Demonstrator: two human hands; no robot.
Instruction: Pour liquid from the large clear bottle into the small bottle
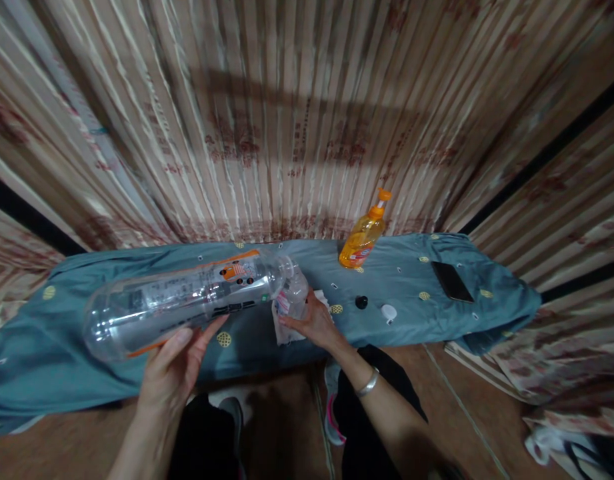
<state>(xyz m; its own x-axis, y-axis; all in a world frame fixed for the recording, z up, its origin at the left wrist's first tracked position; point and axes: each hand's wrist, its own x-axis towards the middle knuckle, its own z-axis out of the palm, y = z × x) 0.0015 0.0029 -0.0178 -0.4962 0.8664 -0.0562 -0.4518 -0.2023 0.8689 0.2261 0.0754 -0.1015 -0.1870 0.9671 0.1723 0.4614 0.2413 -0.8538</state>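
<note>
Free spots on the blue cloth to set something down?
Bare cloth left of the clear bottle, and between the orange pump bottle and phone. Crowded around the right hand: white cloth, black cap, white cap.

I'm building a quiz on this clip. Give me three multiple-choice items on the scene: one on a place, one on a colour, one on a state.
1. Where does the dark phone lie?
A. on the blue cloth, right of the orange bottle
B. on the floor
C. in the left hand

2. What colour is the pump bottle?
A. green
B. orange
C. white

3. How is the big clear bottle placed?
A. standing upright
B. on its side, held by both hands
C. lying untouched on the cloth

Key: 1 A, the phone rests on the blue cloth near its right end. 2 B, its liquid and pump are orange. 3 B, the left hand supports its body and the right hand holds the neck end with a white cloth.
</note>
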